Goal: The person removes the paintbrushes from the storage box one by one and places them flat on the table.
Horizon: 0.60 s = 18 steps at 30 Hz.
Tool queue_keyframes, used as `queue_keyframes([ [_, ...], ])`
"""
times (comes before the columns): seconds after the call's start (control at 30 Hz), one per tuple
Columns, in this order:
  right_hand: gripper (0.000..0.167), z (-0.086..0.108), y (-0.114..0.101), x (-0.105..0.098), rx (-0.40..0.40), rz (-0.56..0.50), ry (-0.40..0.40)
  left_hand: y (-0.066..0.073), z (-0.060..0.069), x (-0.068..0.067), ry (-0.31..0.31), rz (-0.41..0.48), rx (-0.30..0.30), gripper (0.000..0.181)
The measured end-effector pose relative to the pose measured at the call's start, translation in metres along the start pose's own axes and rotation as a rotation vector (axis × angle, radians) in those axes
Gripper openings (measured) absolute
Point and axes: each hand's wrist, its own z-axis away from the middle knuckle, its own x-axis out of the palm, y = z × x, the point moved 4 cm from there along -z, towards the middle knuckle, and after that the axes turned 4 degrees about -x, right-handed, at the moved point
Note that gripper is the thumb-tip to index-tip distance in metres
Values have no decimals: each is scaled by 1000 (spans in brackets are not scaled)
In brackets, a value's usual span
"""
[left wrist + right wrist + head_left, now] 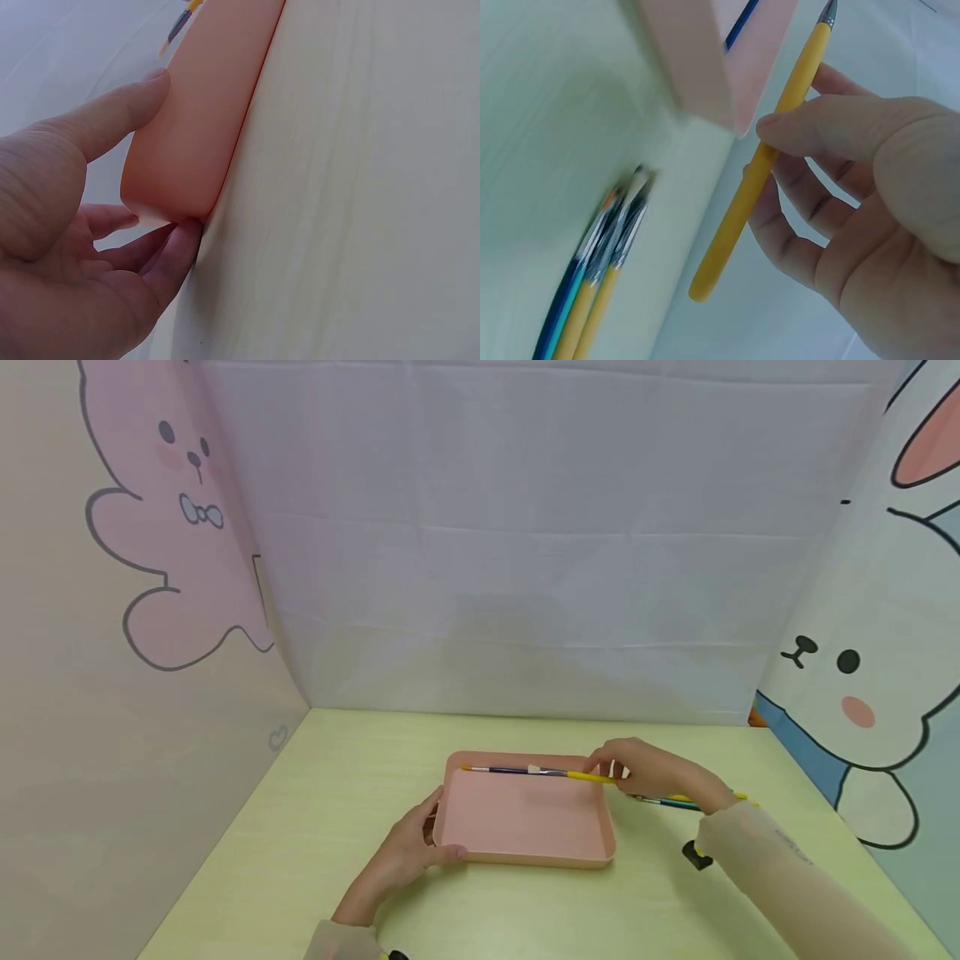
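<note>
A shallow pink tray [525, 818] lies on the table. At its front left corner my left hand [408, 847] holds it, thumb on the front wall and fingers round the left side, as the left wrist view also shows. My right hand [645, 768] pinches the yellow handle of a paintbrush [735, 217] between thumb and fingers. That brush points left over the tray's back right part, its pale bristles toward the middle. Inside the tray, along the back, is a dark blue paintbrush [502, 770] with an orange tip, partly overlapped by the yellow one in the head view.
Several more paintbrushes [600, 270], with blue, teal and yellow handles, lie together on the table right of the tray, partly behind my right forearm in the head view. White cloth [525, 543] hangs behind the pale table [360, 777]; cartoon-printed panels stand at both sides.
</note>
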Motion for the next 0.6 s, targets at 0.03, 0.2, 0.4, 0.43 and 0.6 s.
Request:
queue_keyframes([
  [0.03, 43, 5, 3, 0, 6, -2, 3, 0, 0, 0, 0, 6, -1, 116],
  [0.2, 43, 34, 24, 3, 32, 10, 30, 1, 2, 1, -4, 17, 2, 115],
  [0.4, 48, 71, 47, 6, 62, 44, 71, 0, 1, 1, -1, 3, 1, 115],
  [0.43, 48, 77, 51, 6, 66, 49, 77, 0, 0, 0, 3, -5, -1, 116],
  [0.6, 46, 98, 65, 7, 77, 61, 108, -2, -1, -1, 8, -31, -15, 117],
])
